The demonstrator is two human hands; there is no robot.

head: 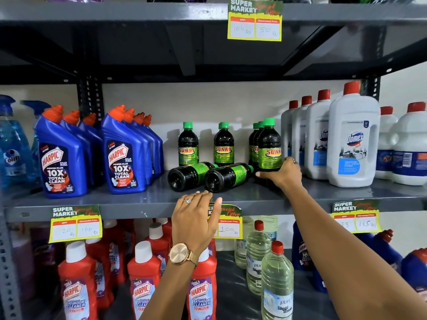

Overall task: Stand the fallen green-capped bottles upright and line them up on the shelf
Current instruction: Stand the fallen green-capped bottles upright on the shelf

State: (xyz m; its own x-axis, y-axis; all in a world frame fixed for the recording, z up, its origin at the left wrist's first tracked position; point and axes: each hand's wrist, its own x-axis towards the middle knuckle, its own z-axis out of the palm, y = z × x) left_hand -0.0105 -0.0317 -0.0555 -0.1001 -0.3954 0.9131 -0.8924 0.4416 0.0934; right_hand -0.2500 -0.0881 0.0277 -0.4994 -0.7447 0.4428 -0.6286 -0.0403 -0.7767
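Two dark green-capped bottles lie on their sides on the grey shelf, bases toward me: one on the left, one on the right. Behind them two bottles stand upright. On the right, a front-to-back row of upright bottles ends in the front bottle. My right hand grips that front bottle low down at its base. Open and holding nothing, my left hand hovers at the shelf's front edge just before the fallen bottles, with a ring and a watch on it.
Blue Harpic bottles stand to the left of the green-capped ones, white Domex bottles to the right. Price tags hang from the shelf edge. Below are red Harpic bottles and clear water bottles.
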